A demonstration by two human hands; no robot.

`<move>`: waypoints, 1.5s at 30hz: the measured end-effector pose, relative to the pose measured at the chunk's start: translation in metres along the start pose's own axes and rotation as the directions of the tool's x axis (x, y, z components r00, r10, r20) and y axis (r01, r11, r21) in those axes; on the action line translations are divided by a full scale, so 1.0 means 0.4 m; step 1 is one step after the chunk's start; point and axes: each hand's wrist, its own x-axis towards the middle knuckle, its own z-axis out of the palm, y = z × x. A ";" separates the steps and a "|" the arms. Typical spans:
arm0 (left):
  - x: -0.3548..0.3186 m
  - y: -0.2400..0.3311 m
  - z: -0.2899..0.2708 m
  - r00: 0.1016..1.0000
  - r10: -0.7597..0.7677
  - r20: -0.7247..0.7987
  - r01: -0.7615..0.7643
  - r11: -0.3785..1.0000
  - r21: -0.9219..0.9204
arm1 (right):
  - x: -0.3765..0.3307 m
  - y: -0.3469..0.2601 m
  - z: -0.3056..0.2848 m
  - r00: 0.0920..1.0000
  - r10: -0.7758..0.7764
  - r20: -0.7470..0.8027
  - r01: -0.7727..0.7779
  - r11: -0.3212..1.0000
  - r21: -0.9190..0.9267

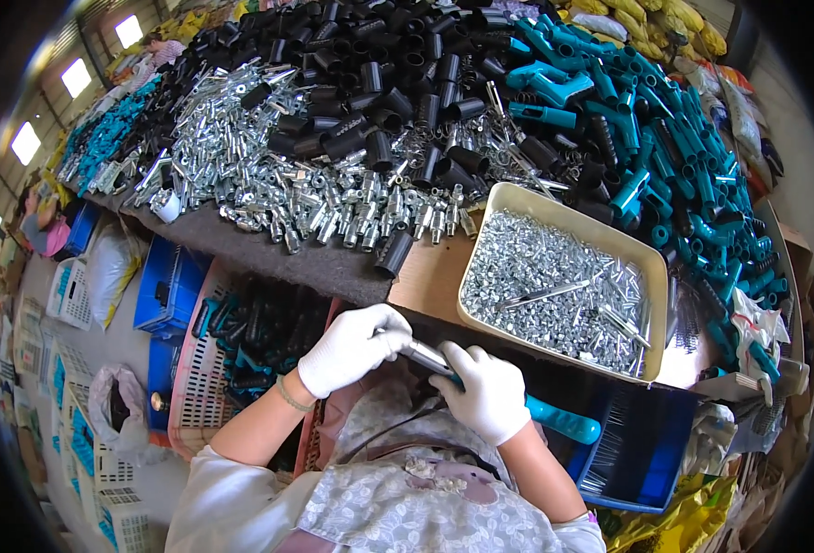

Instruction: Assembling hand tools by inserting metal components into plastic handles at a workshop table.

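In front of my body I hold a tool with a teal handle and a bright metal barrel (426,358). My left hand (355,347), in a white glove, is closed with thumb and fingers around the barrel's left end. My right hand (486,394), gloved too, wraps the part where barrel and handle meet. The rounded teal handle (564,421) sticks out past its wrist side. Under my fingers the joint itself is hidden. Just beyond my right hand, a cream tray (554,348) full of small metal pins lies on the bench edge, with tweezers (554,293) on top.
Heaped across the bench are metal fittings (333,207), black sleeves (370,78) and teal pistol-shaped housings (665,138). Below the edge stand a blue bin (651,470) with thin rods and a pink crate (200,392) of teal-and-black parts. A yellow bag (684,521) lies at lower right.
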 end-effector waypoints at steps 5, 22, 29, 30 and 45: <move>-0.074 0.017 0.013 0.678 0.687 0.261 -0.735 0.629 0.255 | -0.050 0.076 -0.037 0.803 -0.128 0.581 -0.421 0.568 0.707; -0.093 0.025 0.016 0.976 0.174 0.127 -0.185 0.980 0.076 | -0.092 0.021 -0.050 0.972 -0.014 0.234 -0.075 0.928 0.366; -0.117 0.034 0.015 0.903 0.413 0.118 -0.425 0.821 0.381 | -0.101 0.024 -0.040 0.980 -0.025 0.195 -0.047 0.935 0.351; -0.116 0.034 0.012 0.994 0.020 0.110 -0.034 0.992 0.125 | -0.099 0.021 -0.039 0.978 -0.022 0.207 -0.047 0.945 0.324; -0.122 0.019 0.045 0.531 0.815 0.232 -0.786 0.371 0.494 | -0.093 0.014 -0.065 0.977 -0.016 0.214 -0.085 0.887 0.455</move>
